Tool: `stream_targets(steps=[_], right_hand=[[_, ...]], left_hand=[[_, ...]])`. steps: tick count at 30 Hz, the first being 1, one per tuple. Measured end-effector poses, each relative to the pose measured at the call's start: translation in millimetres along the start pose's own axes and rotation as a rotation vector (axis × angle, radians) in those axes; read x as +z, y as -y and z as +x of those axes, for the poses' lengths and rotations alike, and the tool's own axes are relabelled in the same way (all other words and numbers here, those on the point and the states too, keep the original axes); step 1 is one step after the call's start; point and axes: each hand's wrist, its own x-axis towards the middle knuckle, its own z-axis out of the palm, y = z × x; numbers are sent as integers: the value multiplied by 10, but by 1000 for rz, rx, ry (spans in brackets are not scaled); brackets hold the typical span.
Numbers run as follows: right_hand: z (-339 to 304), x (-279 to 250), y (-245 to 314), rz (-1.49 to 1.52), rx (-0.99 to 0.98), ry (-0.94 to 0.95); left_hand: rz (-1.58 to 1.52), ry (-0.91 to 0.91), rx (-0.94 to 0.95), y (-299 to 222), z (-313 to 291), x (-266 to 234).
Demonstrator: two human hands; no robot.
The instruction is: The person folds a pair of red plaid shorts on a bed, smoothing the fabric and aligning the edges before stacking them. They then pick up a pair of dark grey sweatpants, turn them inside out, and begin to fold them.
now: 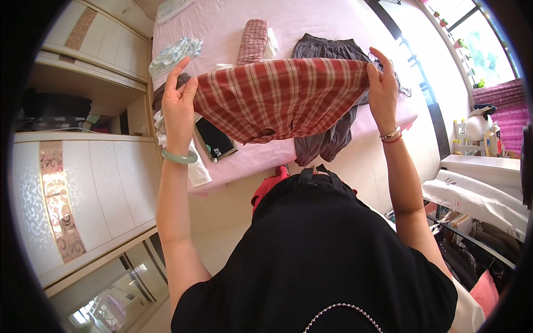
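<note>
A red plaid garment [277, 91] is stretched wide between my two hands above the bed. Its long top edge runs fairly straight, while the lower part narrows to a gathered edge; whether it is a skirt or shorts I cannot tell. My left hand [180, 105], with a pale green bangle on the wrist, pinches the left corner. The right corner is gripped between the thumb and fingers of my right hand [383, 91]. Behind it, dark grey trousers [327, 47] lie spread on the bed, partly hidden by the garment.
The bed has a pink sheet [216, 22]. A folded plaid cloth [253, 41], a light blue bundle [176, 54] and a black garment [214, 139] lie on it. At left stands a wardrobe [105, 188] with an open shelf. A rack [472, 238] holding clothes is at right.
</note>
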Motion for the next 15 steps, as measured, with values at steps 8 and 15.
stream_targets(steps=[8,15], right_hand=[[83,-82,45,-218,-116,-60],[186,-224,69,344,234,104]], left_hand=[[30,71,-1,-99,23,41],[-182,147,-142,-220,128,151]])
